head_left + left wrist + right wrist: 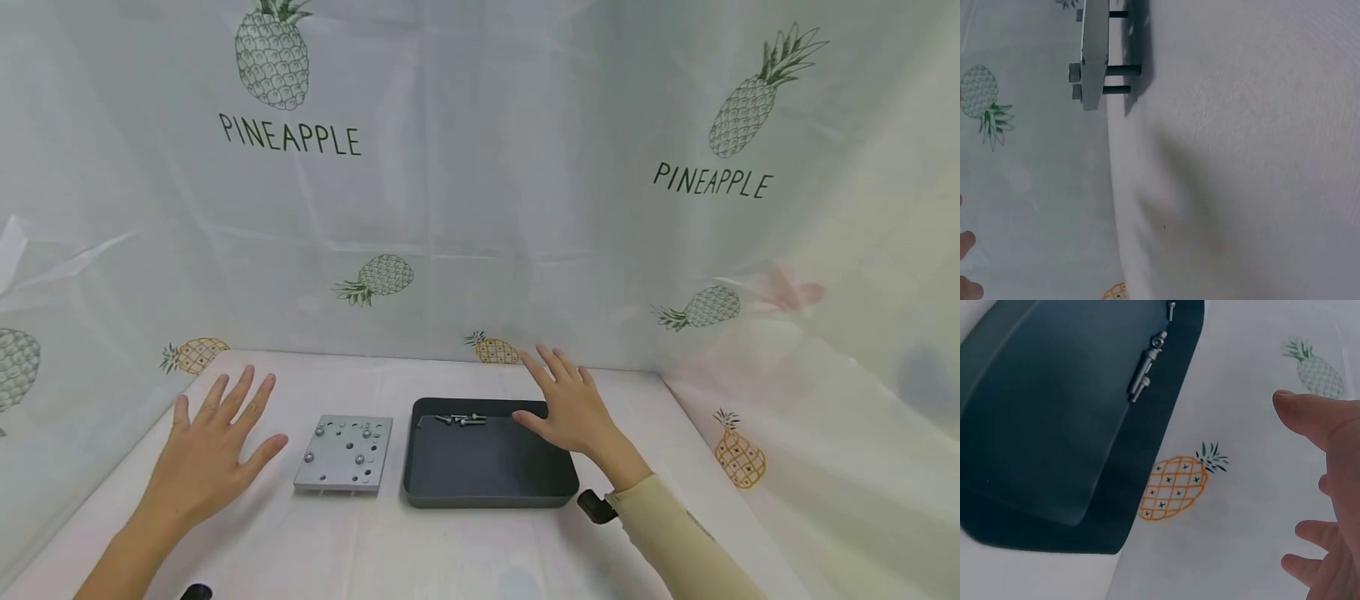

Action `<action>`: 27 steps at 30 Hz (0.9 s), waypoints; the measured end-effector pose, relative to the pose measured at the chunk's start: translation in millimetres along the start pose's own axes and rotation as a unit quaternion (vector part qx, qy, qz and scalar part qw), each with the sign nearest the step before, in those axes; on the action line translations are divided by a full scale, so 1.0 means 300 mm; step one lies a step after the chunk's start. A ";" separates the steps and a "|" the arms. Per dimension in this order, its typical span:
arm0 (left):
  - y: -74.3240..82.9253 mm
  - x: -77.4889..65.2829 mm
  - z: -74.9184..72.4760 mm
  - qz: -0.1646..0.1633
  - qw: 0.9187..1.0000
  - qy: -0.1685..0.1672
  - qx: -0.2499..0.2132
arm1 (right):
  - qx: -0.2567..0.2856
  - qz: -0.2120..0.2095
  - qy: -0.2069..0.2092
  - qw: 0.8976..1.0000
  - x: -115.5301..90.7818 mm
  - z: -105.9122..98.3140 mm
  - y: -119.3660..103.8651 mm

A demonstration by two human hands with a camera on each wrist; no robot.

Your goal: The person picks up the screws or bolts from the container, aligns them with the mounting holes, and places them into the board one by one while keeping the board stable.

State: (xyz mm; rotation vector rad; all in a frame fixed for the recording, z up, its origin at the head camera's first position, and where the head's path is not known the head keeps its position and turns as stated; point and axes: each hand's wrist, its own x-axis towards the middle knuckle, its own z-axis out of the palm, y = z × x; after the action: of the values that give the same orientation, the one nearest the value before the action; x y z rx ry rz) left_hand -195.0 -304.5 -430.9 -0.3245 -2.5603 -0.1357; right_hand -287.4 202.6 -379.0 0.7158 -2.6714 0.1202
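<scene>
My left hand (202, 462) hovers with spread fingers to the left of a grey metal plate (341, 479), holding nothing. The plate has several holes, and several bolts stand in it; in the left wrist view bolt shanks (1124, 70) stick out beneath the plate and hold it off the table. A dark grey tray (487, 475) sits right of the plate. Several loose screws (459, 419) lie along its far side, also visible in the right wrist view as screws (1146, 365). My right hand (573, 410), fingers spread and empty, is above the tray's right far corner.
A pale cloth covers the table (450, 550). Behind and at the sides hangs a whitish curtain (480, 183) printed with pineapples. A black wrist device (597, 506) sits under the right wrist, and another dark piece (197, 592) shows near the left forearm.
</scene>
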 end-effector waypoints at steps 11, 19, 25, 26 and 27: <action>0.050 -0.025 0.030 -0.040 0.992 -0.017 -0.118 | 0.072 -0.033 -0.037 0.996 0.083 0.037 -0.055; 0.086 -0.039 0.045 -0.093 0.976 -0.059 -0.186 | 0.153 -0.039 -0.097 0.983 0.130 0.083 -0.084; 0.101 -0.049 0.066 -0.108 0.960 -0.065 -0.248 | 0.187 -0.042 -0.106 0.976 0.148 0.125 -0.097; 0.104 -0.051 0.071 -0.112 0.958 -0.068 -0.256 | 0.195 -0.045 -0.106 0.974 0.151 0.130 -0.099; 0.107 -0.052 0.075 -0.116 0.955 -0.073 -0.262 | 0.201 -0.047 -0.109 0.972 0.154 0.133 -0.101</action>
State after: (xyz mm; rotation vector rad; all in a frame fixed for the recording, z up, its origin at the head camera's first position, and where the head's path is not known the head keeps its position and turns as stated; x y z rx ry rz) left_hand -185.4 -273.1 -457.2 -0.2303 -2.6657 -0.9194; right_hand -322.7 147.8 -399.2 1.0287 -2.8454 0.6054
